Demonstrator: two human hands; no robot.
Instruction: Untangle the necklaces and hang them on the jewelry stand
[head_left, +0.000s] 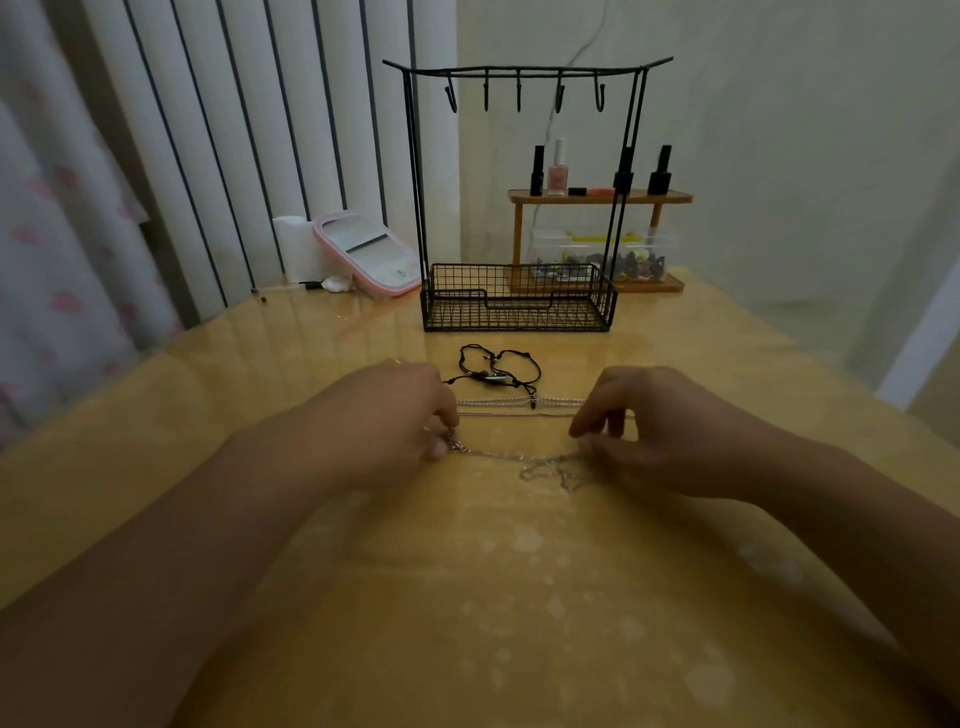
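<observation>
Nearest, a thin silver chain (498, 456) runs left to right on the table (519, 597), its left end pinched by the left hand (395, 415), its tangled right end at the curled fingers of the right hand (649, 431), seemingly pinched. Farther lie two straight chains (519, 408), a black cord necklace (498, 371), then the jewelry stand (519, 208), hooks bare.

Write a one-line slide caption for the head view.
Both hands, left hand and right hand, pinch a silver chain before an empty jewelry stand.
</observation>
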